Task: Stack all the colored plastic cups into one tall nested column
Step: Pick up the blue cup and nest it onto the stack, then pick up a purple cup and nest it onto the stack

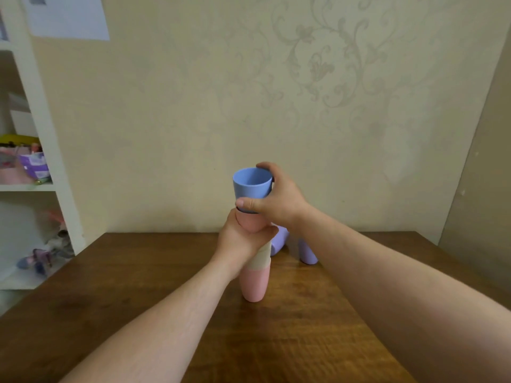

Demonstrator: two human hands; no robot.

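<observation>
A nested column of cups [255, 280] stands on the wooden table [138, 286]: pink at the bottom, cream above it, another pink one higher up. My left hand [240, 241] is wrapped around the column's upper part. A blue cup [251, 183], mouth up, sits at the top of the column, and my right hand [276, 200] grips it from the right with thumb in front and fingers over the rim. Behind the column, two lilac cups [307, 251] rest on the table, partly hidden by my right forearm.
A beige wall closes off the table's far edge. To the left stands a white shelf unit [41, 120] holding toys and small boxes. The table's left edge runs diagonally toward the shelf.
</observation>
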